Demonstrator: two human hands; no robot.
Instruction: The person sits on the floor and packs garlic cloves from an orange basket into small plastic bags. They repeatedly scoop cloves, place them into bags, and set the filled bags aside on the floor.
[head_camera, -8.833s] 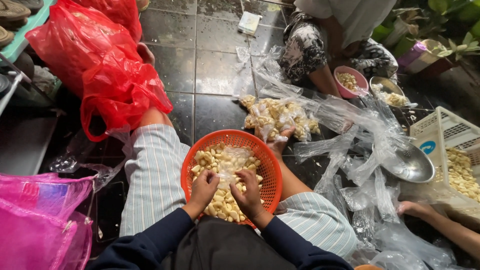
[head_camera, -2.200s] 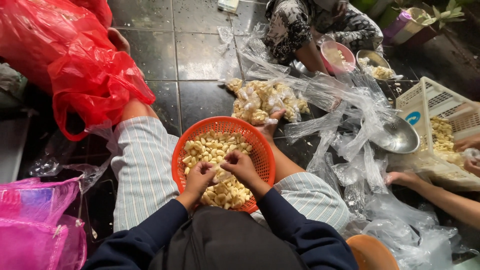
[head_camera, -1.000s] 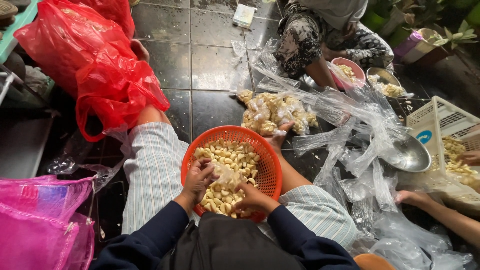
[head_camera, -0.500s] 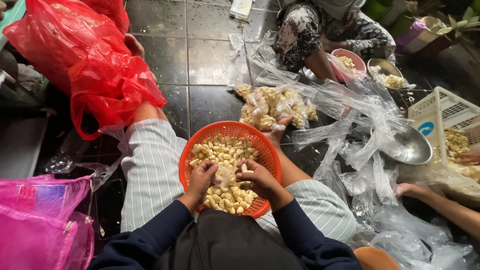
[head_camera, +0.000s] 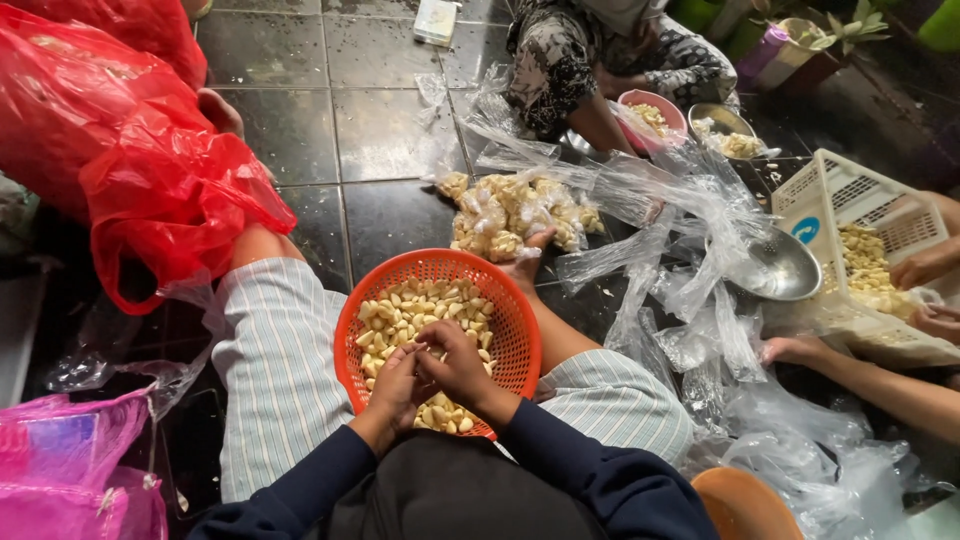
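both hands, left hand (head_camera: 395, 385) and right hand (head_camera: 455, 362), pinch one garlic clove (head_camera: 428, 352) together; orange basket (head_camera: 515, 330) half full, bagged packs (head_camera: 515, 215) already lie beyond.

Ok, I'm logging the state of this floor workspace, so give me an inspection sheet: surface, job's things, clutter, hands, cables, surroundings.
Surface: dark tiled floor, glossy and wet-looking in places.
Job's things: orange basket on the person's lap, part-filled with pale peeled cloves.
Clutter: loose clear plastic bags; small filled bags of cloves; red plastic bag; pink bag.
Hands: left hand and right hand together over the cloves in the basket; what they pinch cannot be told.
Cables: nothing seen.
Surroundings: metal bowl; white crate holding cloves; pink bowl; another person's patterned sleeve; another person's arm.
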